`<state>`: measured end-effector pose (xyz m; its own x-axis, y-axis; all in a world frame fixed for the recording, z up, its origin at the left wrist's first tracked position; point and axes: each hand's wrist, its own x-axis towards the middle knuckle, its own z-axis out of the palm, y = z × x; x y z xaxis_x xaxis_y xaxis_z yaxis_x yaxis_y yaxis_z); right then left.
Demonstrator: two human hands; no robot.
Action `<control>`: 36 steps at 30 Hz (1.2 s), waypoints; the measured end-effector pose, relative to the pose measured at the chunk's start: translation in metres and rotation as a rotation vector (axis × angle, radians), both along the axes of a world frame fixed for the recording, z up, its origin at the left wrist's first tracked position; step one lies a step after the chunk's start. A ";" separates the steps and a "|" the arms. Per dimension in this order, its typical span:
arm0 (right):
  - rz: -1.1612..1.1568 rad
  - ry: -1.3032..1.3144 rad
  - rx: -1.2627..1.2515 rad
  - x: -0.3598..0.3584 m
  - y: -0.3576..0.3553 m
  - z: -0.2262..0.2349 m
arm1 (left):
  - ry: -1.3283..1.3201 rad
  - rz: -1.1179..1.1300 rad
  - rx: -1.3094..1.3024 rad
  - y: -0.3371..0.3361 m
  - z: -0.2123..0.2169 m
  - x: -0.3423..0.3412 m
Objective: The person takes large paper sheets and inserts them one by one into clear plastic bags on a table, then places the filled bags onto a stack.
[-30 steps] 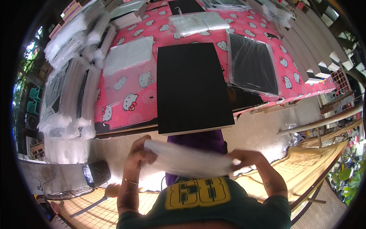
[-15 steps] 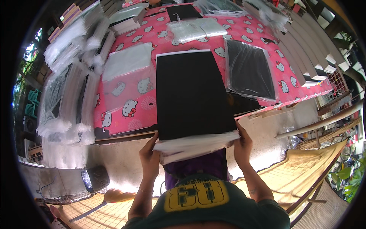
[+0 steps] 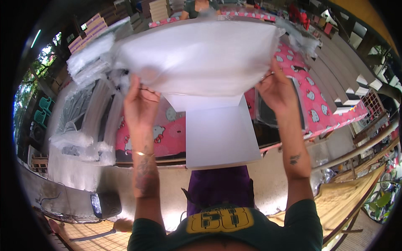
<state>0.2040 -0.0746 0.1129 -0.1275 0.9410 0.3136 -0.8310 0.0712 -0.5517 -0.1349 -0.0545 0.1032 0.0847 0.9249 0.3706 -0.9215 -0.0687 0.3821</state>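
Fingers of the left hand (image 3: 140, 104) and the right hand (image 3: 276, 90) pinch the mouth of a clear, floppy plastic bag (image 3: 197, 58), raised above a white-looking flat board (image 3: 220, 138) on the pink patterned table (image 3: 167, 134); whether the bag holds anything cannot be told.

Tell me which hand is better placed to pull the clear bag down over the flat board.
Neither clearly: the left hand and right hand each grip a lower corner of the clear plastic bag, level with each other above the flat board. Probably both should pull together.
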 end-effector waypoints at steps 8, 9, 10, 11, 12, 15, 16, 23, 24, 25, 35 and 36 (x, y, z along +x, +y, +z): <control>-0.150 -0.399 -0.500 0.031 0.057 -0.190 | 0.456 0.118 -0.424 0.037 -0.185 -0.002; -0.177 -0.396 -0.492 0.018 0.051 -0.174 | 0.573 0.214 -0.352 0.027 -0.176 -0.007; -0.207 -0.391 -0.483 0.006 0.043 -0.157 | 0.689 0.309 -0.277 0.020 -0.163 -0.010; -0.241 -0.385 -0.474 -0.008 0.033 -0.140 | 0.774 0.394 -0.111 0.017 -0.141 -0.006; -0.367 -0.527 -0.330 -0.010 0.033 -0.145 | 0.858 0.451 0.056 0.023 -0.117 0.011; -0.612 -0.847 -0.047 -0.007 0.032 -0.154 | 0.928 0.520 0.146 0.033 -0.079 0.037; -0.627 -0.876 -0.045 -0.004 0.024 -0.148 | 0.922 0.533 0.114 0.037 -0.067 0.043; -0.720 0.209 -0.041 0.017 -0.011 -0.086 | 0.639 0.474 0.116 0.055 -0.004 0.116; -0.864 0.151 -0.063 0.023 -0.007 -0.080 | 0.692 0.463 0.134 0.057 -0.002 0.135; -0.991 0.093 -0.092 0.026 0.002 -0.074 | 0.728 0.419 0.104 0.060 -0.008 0.152; -1.470 -0.049 -0.449 0.164 -0.001 -0.171 | 1.486 0.588 0.259 0.034 -0.154 0.031; -1.429 -0.111 -0.303 0.217 -0.013 -0.201 | 1.602 0.671 0.238 0.051 -0.149 0.004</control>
